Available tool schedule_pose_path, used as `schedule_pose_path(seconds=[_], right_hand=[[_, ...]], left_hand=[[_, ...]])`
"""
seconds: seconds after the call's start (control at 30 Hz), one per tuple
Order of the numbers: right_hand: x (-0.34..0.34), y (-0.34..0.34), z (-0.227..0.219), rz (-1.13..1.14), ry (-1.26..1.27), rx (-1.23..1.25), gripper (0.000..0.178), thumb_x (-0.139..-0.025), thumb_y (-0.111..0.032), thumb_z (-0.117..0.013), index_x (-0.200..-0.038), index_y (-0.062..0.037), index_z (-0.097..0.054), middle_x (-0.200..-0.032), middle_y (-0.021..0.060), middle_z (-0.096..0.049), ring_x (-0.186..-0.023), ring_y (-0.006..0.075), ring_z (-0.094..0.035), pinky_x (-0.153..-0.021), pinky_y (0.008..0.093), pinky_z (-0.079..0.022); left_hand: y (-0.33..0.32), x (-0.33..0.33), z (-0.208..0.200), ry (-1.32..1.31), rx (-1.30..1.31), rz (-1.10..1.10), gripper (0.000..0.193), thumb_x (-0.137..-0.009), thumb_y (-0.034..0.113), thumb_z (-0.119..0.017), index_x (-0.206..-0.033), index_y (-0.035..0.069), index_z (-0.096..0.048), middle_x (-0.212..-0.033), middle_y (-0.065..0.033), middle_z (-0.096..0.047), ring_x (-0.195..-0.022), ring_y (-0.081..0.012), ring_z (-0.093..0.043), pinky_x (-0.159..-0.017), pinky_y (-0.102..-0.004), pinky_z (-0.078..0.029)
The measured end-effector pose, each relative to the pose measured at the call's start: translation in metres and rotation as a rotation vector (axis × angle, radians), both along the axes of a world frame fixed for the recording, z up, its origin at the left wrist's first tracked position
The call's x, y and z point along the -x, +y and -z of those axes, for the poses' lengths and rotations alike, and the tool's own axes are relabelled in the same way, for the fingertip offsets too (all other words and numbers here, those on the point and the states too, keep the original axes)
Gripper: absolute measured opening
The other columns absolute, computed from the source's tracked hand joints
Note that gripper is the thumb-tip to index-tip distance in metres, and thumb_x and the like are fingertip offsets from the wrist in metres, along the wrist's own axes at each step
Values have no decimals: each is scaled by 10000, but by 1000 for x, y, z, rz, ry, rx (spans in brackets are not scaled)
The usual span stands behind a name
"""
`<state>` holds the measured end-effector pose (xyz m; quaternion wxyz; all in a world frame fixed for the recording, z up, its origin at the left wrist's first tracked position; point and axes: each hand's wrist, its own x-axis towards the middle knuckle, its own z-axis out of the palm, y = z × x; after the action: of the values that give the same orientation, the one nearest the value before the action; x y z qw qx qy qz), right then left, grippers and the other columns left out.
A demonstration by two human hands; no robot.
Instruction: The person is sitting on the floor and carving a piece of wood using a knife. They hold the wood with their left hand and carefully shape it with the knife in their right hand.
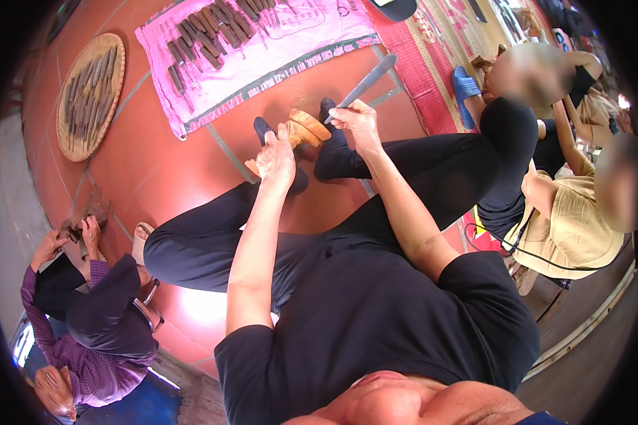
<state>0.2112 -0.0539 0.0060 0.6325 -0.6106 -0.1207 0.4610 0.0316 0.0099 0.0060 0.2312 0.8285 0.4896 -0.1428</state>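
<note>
My left hand (275, 159) is closed around a light-brown turned or carved wooden piece (305, 129), with a rounded, ridged top. It is held between my feet, just above the floor. My right hand (359, 126) grips one end of a long, flat grey metal tool (367, 81), like a file or a blade. The tool slants up and away to the right, its tip rounded. My right fingers are close beside the wooden piece; whether the tool touches it I cannot tell.
A pink printed sack (262, 71) lies ahead, bearing several wooden-handled tools (213, 28). A round woven tray (62, 120) at the far left holds more. Red mats (411, 71) lie at the right. A person in purple (103, 365) works at the lower left; others sit at the right.
</note>
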Motion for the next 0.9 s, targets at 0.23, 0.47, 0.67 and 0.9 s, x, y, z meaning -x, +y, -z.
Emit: schedule_pose_path(seconds=[0.23,0.47,0.67,0.9], right_hand=[[13,9,15,-183,-57,-11,107,-702,-26,-693,-780,-12,-623,-736,70,-639,-664,109,-588,-616,232,-466],[30,30,24,-278,-121,45,113,-687,-14,-679,-786,-12,-623,-719,24,-603,-678,108,-577,-626,231,-447],[16,29,22,-189,-27,17,102,-676,-46,-696,-758,1,-657,-719,46,-639,-712,120,-602,-656,251,-477],[17,38,12,-224,-156,78,160,-650,-66,-723,-769,17,-656,-718,60,-651,-649,111,-594,-607,245,-474]], left_hand=[[1,3,2,-25,-38,11,559,-809,66,-523,-1323,95,-306,-1085,-192,-461,-835,-355,-625,-724,-459,-513],[-1,0,1,-18,-63,22,534,-818,60,-501,-1319,103,-319,-1067,-192,-466,-834,-350,-626,-725,-463,-511],[1,1,0,-12,-58,24,540,-818,62,-504,-1321,96,-312,-1063,-191,-463,-822,-344,-629,-713,-450,-523],[-2,0,0,10,-84,47,544,-813,56,-513,-1320,85,-318,-1056,-185,-464,-815,-331,-635,-704,-442,-530]])
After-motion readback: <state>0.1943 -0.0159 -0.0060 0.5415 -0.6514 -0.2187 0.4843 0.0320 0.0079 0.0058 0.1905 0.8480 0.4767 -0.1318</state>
